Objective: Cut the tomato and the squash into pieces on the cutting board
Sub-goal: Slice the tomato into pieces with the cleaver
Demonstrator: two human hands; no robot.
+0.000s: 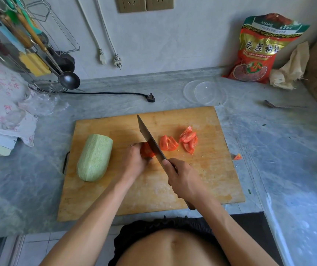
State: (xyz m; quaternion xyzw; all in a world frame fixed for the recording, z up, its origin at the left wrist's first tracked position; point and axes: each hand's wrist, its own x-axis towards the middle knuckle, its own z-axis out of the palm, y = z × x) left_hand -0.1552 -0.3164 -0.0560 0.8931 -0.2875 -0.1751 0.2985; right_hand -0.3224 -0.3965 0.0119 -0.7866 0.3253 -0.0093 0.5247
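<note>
A wooden cutting board (201,181) lies on the grey counter. My left hand (134,158) grips the uncut piece of tomato (145,150) near the board's middle. My right hand (182,179) holds the handle of a cleaver (150,139), whose blade stands against the right side of that tomato piece. Several cut tomato wedges (178,141) lie to the right of the blade. A peeled pale green squash (95,157) lies whole on the board's left part, apart from both hands.
One tomato scrap (237,156) lies on the counter right of the board. Behind the board are clear plastic lids (204,92), a black plug and cord (150,97), a red snack bag (257,52) and a spoon (280,106). A utensil rack with a ladle (68,79) stands at the left.
</note>
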